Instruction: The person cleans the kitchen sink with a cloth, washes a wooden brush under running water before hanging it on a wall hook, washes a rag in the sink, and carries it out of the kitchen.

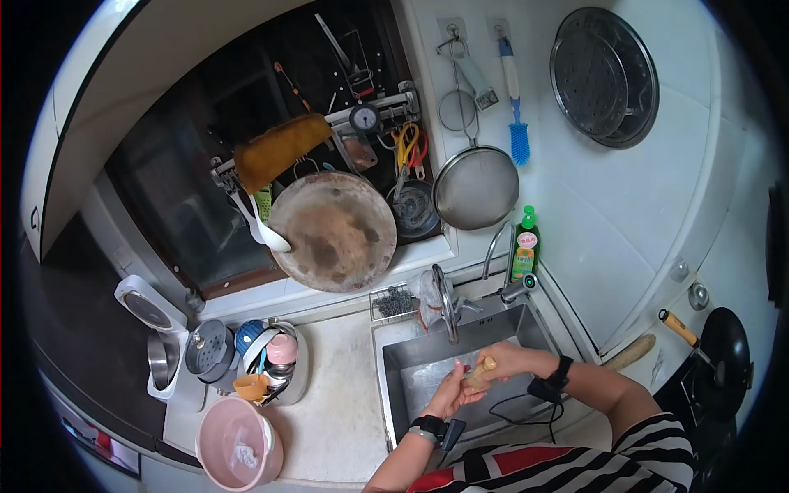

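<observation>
Both of my hands are over the steel sink [403, 394]. Between them is a pale tan, knobbly, elongated piece [479, 375] that resembles ginger root; its exact kind is hard to make out. My left hand [448, 394] has its fingers closed around the lower end. From the right, my right hand [507, 360] grips the upper part, its fingers partly hidden. A dark band with a small device sits on each wrist, and a black cable [526, 421] loops below the right one. The faucet [448, 304] stands just behind the hands.
A green dish soap bottle [526, 246] stands behind the sink beside a second tap [518, 286]. Left on the counter [329, 394] are a dish rack [292, 386] of bowls and a pink bucket [238, 444]. A black pan [723, 353] lies at far right; strainers [477, 189] hang above.
</observation>
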Available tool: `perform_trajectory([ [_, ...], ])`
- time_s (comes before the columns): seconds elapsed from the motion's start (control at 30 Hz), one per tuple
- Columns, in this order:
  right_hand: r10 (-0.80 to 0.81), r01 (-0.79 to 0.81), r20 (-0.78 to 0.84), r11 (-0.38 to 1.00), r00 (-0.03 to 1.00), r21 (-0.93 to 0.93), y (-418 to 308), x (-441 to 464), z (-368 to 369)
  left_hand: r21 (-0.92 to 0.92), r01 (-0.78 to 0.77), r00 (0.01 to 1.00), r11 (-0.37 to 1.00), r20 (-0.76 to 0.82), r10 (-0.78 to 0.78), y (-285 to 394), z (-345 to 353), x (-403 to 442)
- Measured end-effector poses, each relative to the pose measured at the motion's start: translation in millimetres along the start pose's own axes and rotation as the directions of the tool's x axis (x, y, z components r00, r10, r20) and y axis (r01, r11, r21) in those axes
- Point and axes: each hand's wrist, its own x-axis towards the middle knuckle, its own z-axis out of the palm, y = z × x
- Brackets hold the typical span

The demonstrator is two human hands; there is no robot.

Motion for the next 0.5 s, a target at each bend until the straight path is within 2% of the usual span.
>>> perform_trajectory([
  [0.07, -0.173, 0.174, 0.013, 0.976, 0.985, -0.134, -34, -33, -21, -0.079, 0.065, 0.985, 0.995, -0.155, -0.077, 5, -3, -14],
  [0.13, -0.261, 0.256, 0.018, 0.956, 0.965, 0.141, -77, -69, -47, -0.072, 0.081, 0.977, 0.994, -0.192, -0.094, 2, -26, -14],
  [0.2, -0.328, 0.336, -0.076, 0.912, 0.942, 0.236, -121, -108, -68, 0.081, 0.085, 0.942, 0.993, -0.331, -0.054, 2, -36, -19],
  [0.23, -0.331, 0.338, -0.069, 0.913, 0.941, 0.23, -130, -117, -74, 0.077, 0.076, 0.942, 0.994, -0.332, -0.047, 6, -34, -22],
  [0.3, -0.393, 0.428, -0.177, 0.765, 0.902, 0.481, -132, -131, -85, 0.018, 0.065, 0.963, 0.998, -0.262, -0.058, 15, -26, -30],
  [0.33, -0.394, 0.425, -0.169, 0.768, 0.903, 0.479, -127, -127, -83, 0.011, 0.059, 0.963, 0.998, -0.263, -0.054, 14, -26, -29],
  [0.4, -0.378, 0.252, 0.005, 0.625, 0.926, 0.739, -105, -104, -70, 0.007, 0.061, 0.978, 0.998, -0.199, -0.058, 10, -26, -20],
  [0.43, -0.248, 0.105, 0.104, 0.703, 0.963, 0.703, -90, -88, -57, 0.002, 0.058, 0.979, 0.998, -0.195, -0.056, 7, -27, -16],
  [0.47, -0.311, 0.307, -0.023, 0.921, 0.95, 0.239, -61, -67, -38, 0.006, 0.069, 0.985, 0.998, -0.161, -0.067, 4, -29, -12],
  [0.5, -0.422, 0.376, -0.097, 0.874, 0.901, -0.309, -37, -54, -24, 0.013, 0.08, 0.989, 0.997, -0.125, -0.077, 2, -30, -10],
])
